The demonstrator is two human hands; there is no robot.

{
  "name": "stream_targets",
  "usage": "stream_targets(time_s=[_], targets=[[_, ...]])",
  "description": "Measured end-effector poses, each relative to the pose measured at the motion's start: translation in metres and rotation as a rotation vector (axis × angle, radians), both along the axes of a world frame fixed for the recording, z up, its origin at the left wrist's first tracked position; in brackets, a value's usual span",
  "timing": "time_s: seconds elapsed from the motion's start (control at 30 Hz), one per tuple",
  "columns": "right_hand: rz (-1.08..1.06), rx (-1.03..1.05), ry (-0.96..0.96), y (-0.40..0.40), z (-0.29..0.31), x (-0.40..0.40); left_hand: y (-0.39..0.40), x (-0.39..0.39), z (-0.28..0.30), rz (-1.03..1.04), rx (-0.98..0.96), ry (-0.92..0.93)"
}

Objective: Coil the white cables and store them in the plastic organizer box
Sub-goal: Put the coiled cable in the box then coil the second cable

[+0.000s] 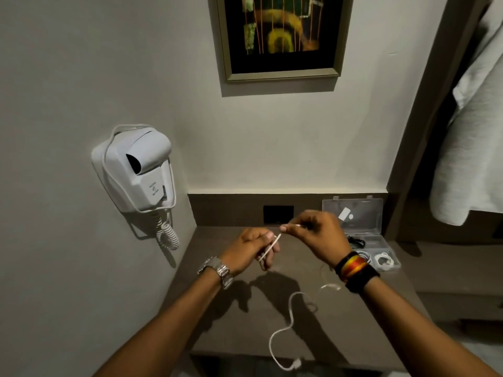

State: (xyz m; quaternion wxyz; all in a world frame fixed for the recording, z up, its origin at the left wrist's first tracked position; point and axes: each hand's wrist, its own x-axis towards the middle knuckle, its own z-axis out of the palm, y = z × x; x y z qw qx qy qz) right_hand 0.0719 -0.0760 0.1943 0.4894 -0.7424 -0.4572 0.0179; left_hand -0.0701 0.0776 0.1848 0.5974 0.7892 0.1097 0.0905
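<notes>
I see my left hand (251, 247) and right hand (313, 231) closed, each pinching a stretch of thin white cable (283, 330) above the desk (245, 322). Its limp tail snakes toward the desk's near edge. It looks light and floppy; best held near the plug. The organizer box (381, 232) sits open right of my hands.
</notes>
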Motion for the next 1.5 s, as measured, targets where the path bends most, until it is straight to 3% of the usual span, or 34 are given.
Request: stream_targets(time_s=[0.1,0.17,0.23,0.27,0.33,0.43,0.47,0.57,0.67,0.83,0.9,1.0,1.03,1.07,1.13,1.23,1.37,1.43,1.5], targets=[[-0.005,0.151,0.329,0.005,-0.012,0.006,-0.007,0.008,0.012,-0.036,-0.339,-0.016],[0.018,0.142,0.361,0.006,-0.028,-0.005,-0.007,0.015,0.023,0.068,-0.638,-0.122],[0.124,0.004,0.289,0.003,-0.043,-0.021,-0.001,0.023,0.03,0.249,-0.799,-0.252],[0.2,-0.112,0.21,0.001,-0.044,-0.03,0.001,0.026,0.032,0.33,-0.786,-0.289],[0.316,-0.303,-0.019,0.001,-0.034,-0.041,0.0,0.028,0.029,0.427,-0.516,-0.275],[0.296,-0.213,-0.211,0.003,0.001,-0.028,-0.004,0.016,0.014,0.349,0.218,-0.165],[0.243,-0.145,-0.223,0.003,0.01,-0.017,-0.005,0.011,0.01,0.278,0.327,-0.133],[0.092,0.059,-0.003,0.004,0.021,0.013,-0.012,0.007,0.013,0.114,0.064,-0.074],[0.102,0.115,0.262,0.007,0.004,0.016,-0.015,0.011,0.021,0.161,-0.211,-0.094],[0.341,-0.289,0.039,0.002,-0.022,-0.025,-0.012,0.015,0.042,0.474,-0.736,-0.373],[0.459,-0.421,-0.111,0.001,-0.014,-0.042,-0.013,0.013,0.045,0.545,-0.635,-0.4],[0.41,-0.294,-0.272,-0.002,0.021,-0.043,-0.02,-0.003,0.036,0.563,0.106,-0.225],[0.344,-0.209,-0.329,-0.002,0.033,-0.036,-0.021,-0.008,0.033,0.51,0.305,-0.185],[0.275,-0.134,-0.372,-0.001,0.044,-0.027,-0.023,-0.012,0.032,0.429,0.367,-0.156],[0.188,-0.031,-0.275,0.001,0.055,-0.007,-0.026,-0.014,0.034,0.237,0.184,-0.139],[0.144,0.081,0.117,0.009,0.039,-0.001,-0.025,-0.01,0.039,0.142,-0.312,-0.234],[0.212,-0.158,0.069,0.009,-0.007,-0.026,-0.01,-0.005,0.042,0.335,-0.785,-0.491],[0.343,-0.336,-0.01,0.008,-0.015,-0.045,-0.004,-0.003,0.039,0.463,-0.668,-0.498],[0.416,-0.373,-0.129,0.007,-0.006,-0.057,-0.002,-0.009,0.034,0.544,-0.216,-0.355]])
